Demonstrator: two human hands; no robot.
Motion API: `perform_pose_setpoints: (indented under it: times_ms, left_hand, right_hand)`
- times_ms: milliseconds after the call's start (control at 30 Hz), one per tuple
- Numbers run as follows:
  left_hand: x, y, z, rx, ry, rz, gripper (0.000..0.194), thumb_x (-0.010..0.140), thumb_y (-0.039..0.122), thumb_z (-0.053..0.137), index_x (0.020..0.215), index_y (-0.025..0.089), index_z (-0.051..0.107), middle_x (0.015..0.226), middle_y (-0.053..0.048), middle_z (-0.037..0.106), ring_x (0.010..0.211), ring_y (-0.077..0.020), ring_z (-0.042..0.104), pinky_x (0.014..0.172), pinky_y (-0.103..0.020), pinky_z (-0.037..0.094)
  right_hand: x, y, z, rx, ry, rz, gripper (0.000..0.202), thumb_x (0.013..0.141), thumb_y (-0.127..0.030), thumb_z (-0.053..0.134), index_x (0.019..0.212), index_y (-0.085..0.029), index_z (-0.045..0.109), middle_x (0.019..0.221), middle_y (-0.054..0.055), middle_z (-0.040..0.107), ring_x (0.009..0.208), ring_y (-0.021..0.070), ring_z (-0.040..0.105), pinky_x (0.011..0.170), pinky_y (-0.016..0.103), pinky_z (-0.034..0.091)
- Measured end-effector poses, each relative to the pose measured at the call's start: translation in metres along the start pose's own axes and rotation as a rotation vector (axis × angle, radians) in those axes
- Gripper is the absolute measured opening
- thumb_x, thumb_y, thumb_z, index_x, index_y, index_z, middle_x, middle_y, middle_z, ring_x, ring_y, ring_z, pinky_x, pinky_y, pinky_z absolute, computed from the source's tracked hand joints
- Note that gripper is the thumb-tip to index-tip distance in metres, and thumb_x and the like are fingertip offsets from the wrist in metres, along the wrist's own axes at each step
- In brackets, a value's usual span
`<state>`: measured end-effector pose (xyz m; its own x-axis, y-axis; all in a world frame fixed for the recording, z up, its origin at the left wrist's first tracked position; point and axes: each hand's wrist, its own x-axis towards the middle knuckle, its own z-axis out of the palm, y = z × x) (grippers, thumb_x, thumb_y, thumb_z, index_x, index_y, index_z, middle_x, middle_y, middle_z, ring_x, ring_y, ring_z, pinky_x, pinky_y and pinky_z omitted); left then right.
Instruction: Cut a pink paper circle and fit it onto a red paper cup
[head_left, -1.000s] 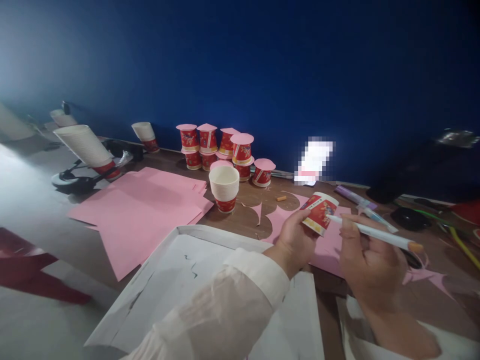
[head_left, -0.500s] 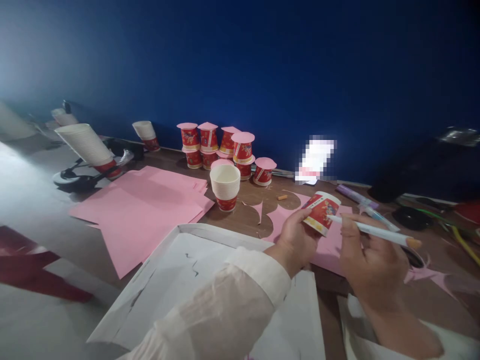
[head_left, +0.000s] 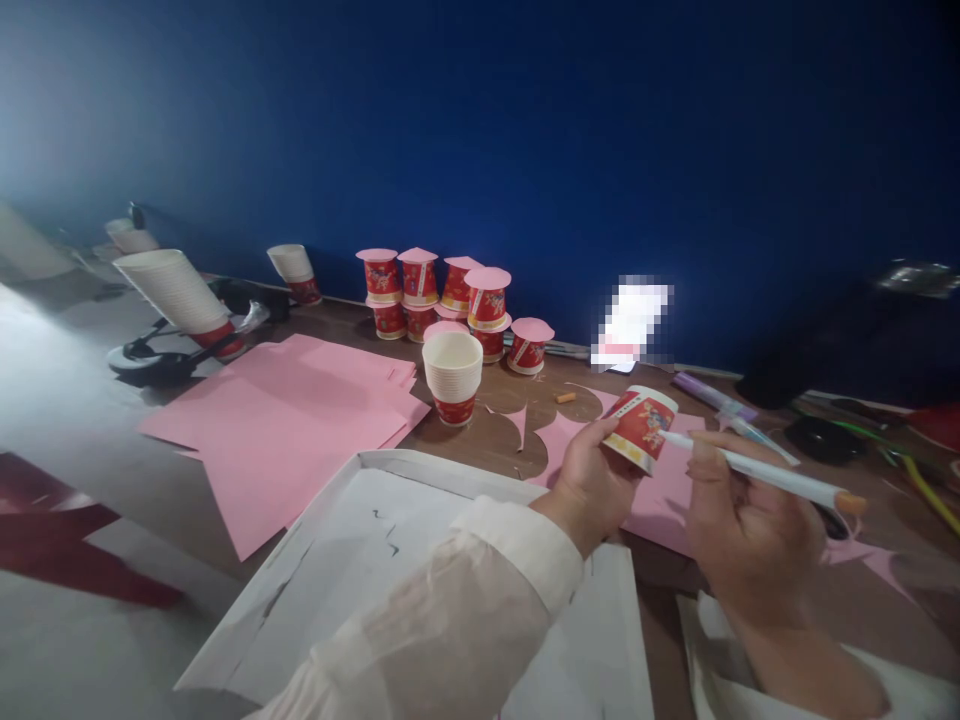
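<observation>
A red paper cup (head_left: 643, 428), tilted with its base toward me, is gripped by my left hand (head_left: 596, 478) above pink paper. My right hand (head_left: 746, 515) pinches a white pen (head_left: 780, 474) with an orange end; its tip points at the printed figure on the cup, and I cannot tell if it touches. Left of my hands stands a nested stack of paper cups (head_left: 453, 378). Behind it, several red cups with pink paper discs (head_left: 489, 298) are piled in two levels, and one more capped cup (head_left: 530, 346) stands at their right.
Pink sheets (head_left: 300, 430) lie at the left beside a white tray-like board (head_left: 337, 560). A tilted cup stack (head_left: 176, 295) rests behind them. A blurred bright phone (head_left: 630, 325) leans on the blue wall; purple marker (head_left: 712, 395) and paper scraps (head_left: 870, 560) lie at the right.
My right hand and the pen have shifted slightly right. The cup in my left hand has turned a little, so the printed figure sits further left.
</observation>
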<state>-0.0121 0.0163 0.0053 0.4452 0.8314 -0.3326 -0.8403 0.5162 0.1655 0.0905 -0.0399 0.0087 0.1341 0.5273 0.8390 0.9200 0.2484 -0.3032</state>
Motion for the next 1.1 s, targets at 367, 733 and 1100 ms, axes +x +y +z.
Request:
perform_pose_setpoints:
  times_ms: [367,733,1100]
  left_hand:
    - [0.007,0.002,-0.008,0.015,-0.019,0.037,0.022,0.085,0.028,0.063,0.096,0.012,0.073,0.085,-0.009,0.069,0.072,-0.0169,0.059,0.059,-0.025,0.04]
    - [0.004,0.001,-0.003,-0.003,-0.02,0.075,0.027,0.094,0.037,0.062,0.101,0.014,0.074,0.099,-0.01,0.074,0.086,-0.0183,0.067,0.073,-0.026,0.051]
    - [-0.003,0.001,0.005,0.083,0.024,0.06,0.033,0.1,0.042,0.057,0.102,0.016,0.076,0.105,-0.009,0.077,0.1,-0.02,0.072,0.083,-0.025,0.054]
  right_hand:
    - [-0.006,0.002,0.003,0.025,-0.025,-0.034,0.02,0.102,-0.03,0.056,0.097,-0.02,0.072,0.093,0.01,0.079,0.091,0.0257,0.074,0.085,0.037,0.054]
    - [-0.005,0.002,0.003,-0.014,-0.016,0.014,0.02,0.101,-0.032,0.057,0.099,-0.021,0.073,0.092,0.011,0.08,0.089,0.0277,0.075,0.082,0.039,0.055]
    - [-0.002,-0.001,0.002,0.027,-0.025,0.01,0.024,0.102,-0.034,0.055,0.101,-0.019,0.074,0.094,0.011,0.08,0.093,0.0269,0.075,0.084,0.038,0.055]
